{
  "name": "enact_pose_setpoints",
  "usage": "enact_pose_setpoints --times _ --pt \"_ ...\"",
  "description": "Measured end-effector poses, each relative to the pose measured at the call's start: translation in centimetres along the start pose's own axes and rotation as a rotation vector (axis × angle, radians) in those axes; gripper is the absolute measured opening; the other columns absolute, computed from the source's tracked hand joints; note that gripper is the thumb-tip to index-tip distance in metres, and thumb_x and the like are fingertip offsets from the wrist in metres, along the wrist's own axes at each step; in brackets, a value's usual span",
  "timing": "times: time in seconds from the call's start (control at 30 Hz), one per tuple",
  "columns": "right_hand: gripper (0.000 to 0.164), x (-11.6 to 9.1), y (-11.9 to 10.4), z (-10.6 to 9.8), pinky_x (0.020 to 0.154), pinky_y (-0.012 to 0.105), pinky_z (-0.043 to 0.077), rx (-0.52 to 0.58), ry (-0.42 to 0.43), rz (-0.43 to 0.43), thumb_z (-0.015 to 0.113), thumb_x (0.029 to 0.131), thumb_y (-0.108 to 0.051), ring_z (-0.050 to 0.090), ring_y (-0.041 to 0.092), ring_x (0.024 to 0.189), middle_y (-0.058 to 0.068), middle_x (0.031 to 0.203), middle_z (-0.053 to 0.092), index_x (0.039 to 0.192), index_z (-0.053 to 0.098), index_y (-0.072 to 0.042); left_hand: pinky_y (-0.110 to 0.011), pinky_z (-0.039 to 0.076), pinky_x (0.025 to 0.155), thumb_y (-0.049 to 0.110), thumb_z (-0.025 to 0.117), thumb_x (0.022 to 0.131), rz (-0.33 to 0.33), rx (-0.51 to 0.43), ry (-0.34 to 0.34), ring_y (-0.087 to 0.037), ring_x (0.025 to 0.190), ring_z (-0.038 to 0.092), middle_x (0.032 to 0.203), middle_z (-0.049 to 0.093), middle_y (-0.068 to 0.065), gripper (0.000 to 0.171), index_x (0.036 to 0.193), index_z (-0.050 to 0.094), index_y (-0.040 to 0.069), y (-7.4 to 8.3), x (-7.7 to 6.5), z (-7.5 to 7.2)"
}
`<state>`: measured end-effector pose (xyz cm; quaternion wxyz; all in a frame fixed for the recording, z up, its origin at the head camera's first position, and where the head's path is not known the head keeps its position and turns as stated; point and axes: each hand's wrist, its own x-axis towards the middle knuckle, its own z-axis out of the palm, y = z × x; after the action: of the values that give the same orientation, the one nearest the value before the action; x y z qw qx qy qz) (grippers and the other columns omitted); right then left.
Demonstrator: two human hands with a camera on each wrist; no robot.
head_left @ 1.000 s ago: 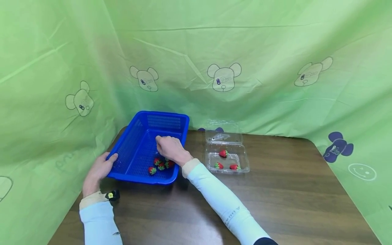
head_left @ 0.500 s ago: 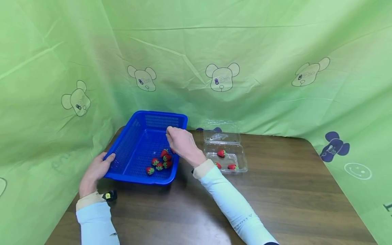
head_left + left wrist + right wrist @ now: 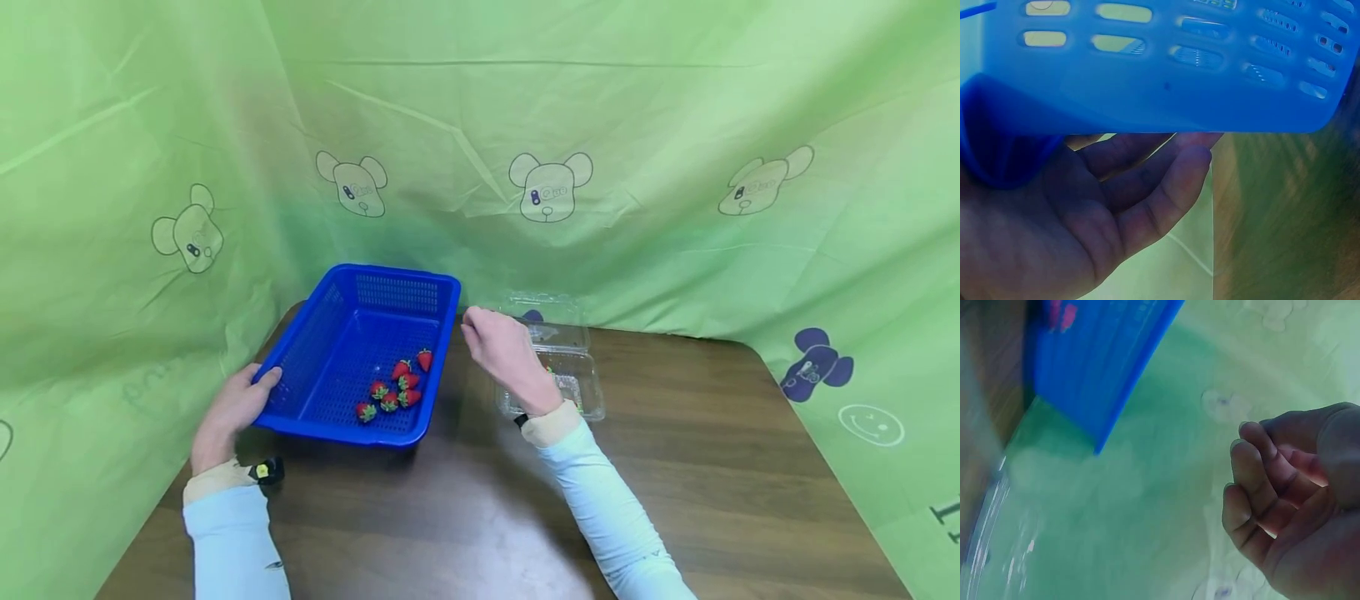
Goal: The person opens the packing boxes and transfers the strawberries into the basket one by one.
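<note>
Left hand [image 3: 236,403] gripping its near-left corner, the blue basket [image 3: 336,357] could tip if that hold slips, rolling strawberries [image 3: 388,402] gathered toward its near-right corner; right hand [image 3: 506,348], loosely curled, looks empty.

A box [image 3: 588,379] half hidden to the right of the basket [image 3: 360,342].
The right hand [image 3: 506,346] and wrist cover much of the box's left part and its contents; in the head view, the left hand's [image 3: 238,402] fingers vanish behind the basket's wall; nearer the wearer than the basket, both sleeves [image 3: 234,542] leave the bottom edge; the right wrist view blurs the strawberries [image 3: 1062,315] inside it.
</note>
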<state>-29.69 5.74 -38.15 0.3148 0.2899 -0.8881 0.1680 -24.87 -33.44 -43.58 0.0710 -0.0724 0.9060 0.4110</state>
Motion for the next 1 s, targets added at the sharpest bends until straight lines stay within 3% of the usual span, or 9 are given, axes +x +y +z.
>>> enact_pose_setpoints --times 0.13,0.27,0.4,0.73,1.0 --pt "0.015 -1.2 2.1 -0.5 0.051 0.032 0.045 -0.019 0.024 0.007 0.056 0.092 -0.009 0.047 0.014 0.056 0.000 0.063 0.052 0.077 0.055 -0.012 -0.034 0.040 0.079 0.052 0.026 0.100 -0.003 0.012 0.000 -0.033 0.103 0.055 0.120 0.055 -0.027 0.068 0.134 0.040 -0.005 0.0 0.1 0.1" --pt "0.014 -2.6 3.8 -0.9 0.049 0.033 0.044 -0.025 0.020 0.075 0.059 0.090 -0.008 0.045 0.014 0.054 0.000 0.062 0.053 0.077 0.056 -0.012 -0.033 0.041 0.079 0.053 0.025 0.100 -0.004 0.012 -0.007 -0.032 0.102 0.056 0.120 0.055 -0.027 0.068 0.134 0.040 -0.005 -0.1 0.0 0.1" --pt "0.010 -3.4 5.1 -1.1 0.050 0.033 0.045 -0.027 -0.034 0.138 0.058 0.090 -0.009 0.048 0.014 0.054 0.000 0.066 0.056 0.081 0.059 -0.012 -0.031 0.041 0.077 0.052 0.025 0.101 -0.005 0.005 -0.001 -0.031 0.099 0.057 0.117 0.056 -0.026 0.068 0.133 0.040 -0.006 -0.1 -0.2 0.1" --pt "0.002 -5.0 7.2 -1.4 0.057 0.041 0.048 -0.103 -0.364 0.307 0.060 0.089 -0.017 0.058 0.021 0.067 0.003 0.074 0.060 0.089 0.060 -0.015 -0.030 0.042 0.076 0.052 0.025 0.101 0.005 0.003 -0.003 -0.030 0.097 0.058 0.115 0.057 -0.026 0.068 0.132 0.040 -0.007 0.0 0.0 0.1" --pt "0.008 -6.1 8.6 -1.1 0.059 0.041 0.047 -0.068 -0.667 0.415 0.069 0.085 -0.021 0.060 0.020 0.072 0.002 0.076 0.065 0.086 0.063 -0.016 -0.031 0.041 0.077 0.051 0.026 0.100 0.008 0.009 0.005 -0.030 0.098 0.057 0.117 0.056 -0.027 0.068 0.133 0.040 -0.007 0.1 0.1 0.0"
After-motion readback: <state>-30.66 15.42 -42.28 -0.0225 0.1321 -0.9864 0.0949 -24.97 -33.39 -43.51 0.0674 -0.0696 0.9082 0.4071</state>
